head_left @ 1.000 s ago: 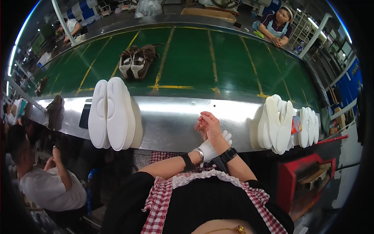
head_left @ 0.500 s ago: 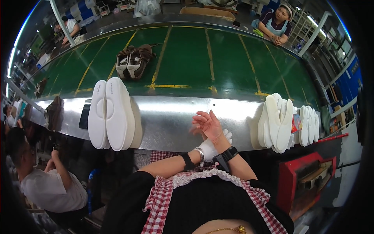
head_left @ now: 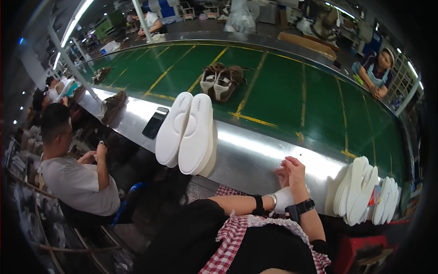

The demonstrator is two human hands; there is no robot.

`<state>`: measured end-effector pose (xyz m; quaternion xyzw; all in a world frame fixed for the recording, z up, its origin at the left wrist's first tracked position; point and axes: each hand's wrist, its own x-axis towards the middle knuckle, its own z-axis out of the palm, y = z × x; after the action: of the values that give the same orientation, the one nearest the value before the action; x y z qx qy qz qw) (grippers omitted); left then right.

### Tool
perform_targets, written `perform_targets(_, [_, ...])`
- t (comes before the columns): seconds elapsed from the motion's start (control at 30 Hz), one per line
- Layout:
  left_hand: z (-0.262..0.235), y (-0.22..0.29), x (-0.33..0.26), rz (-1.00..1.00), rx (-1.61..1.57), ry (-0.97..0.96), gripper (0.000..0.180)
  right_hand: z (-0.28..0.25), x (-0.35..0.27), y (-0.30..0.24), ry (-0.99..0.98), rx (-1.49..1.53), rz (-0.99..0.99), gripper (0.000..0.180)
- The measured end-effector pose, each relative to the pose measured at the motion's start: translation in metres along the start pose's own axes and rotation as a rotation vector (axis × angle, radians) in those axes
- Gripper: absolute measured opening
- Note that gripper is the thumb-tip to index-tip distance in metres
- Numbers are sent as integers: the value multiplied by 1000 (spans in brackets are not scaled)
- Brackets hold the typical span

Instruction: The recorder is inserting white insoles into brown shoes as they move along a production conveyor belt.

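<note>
My forearms cross over the near edge of the metal ledge (head_left: 246, 157). My left hand (head_left: 284, 199) wears a white glove and lies under my right wrist, touching it; its fingers are mostly hidden. Bare and raised above it, my right hand (head_left: 294, 172) has loosely bent fingers, partly smeared by motion, with nothing visible in them. To the left, a stacked pair of white insoles (head_left: 196, 134) stands on the ledge. At the right are more white insoles (head_left: 358, 192), with a further group of white insoles (head_left: 385, 201) beyond them.
A black phone (head_left: 155, 122) lies left of the big insoles. Brown shoes (head_left: 222, 83) sit on the green belt (head_left: 278, 77), another brown shoe (head_left: 112, 107) on the ledge. A seated co-worker (head_left: 82, 169) is at left, another person (head_left: 376, 73) across the belt. A red machine (head_left: 360, 253) stands lower right.
My view has swung left, so everything sits farther right and tilted. My right hand's fingers have drawn in from a wider spread. My wrists stay crossed.
</note>
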<state>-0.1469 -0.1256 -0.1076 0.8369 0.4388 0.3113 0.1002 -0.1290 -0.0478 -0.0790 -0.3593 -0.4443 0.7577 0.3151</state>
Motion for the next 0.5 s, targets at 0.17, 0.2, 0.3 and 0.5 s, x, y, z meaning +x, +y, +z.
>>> perform_targets(0.17, [-4, -2, -12, -4, 16, 1, 62, -13, 13, -3, -22, 13, 8, 13])
perform_targets(0.2, [-9, 2, -12, -51, 60, -86, 70, -14, 15, 0, 41, 66, 51, 14])
perform_targets(0.3, [-38, -4, -20, 52, 162, -108, 69, -19, 26, 5, -58, -184, -41, 16])
perform_targets(0.5, [-97, 3, -83, -252, 290, -149, 74, -26, 23, 15, -131, -377, -112, 18])
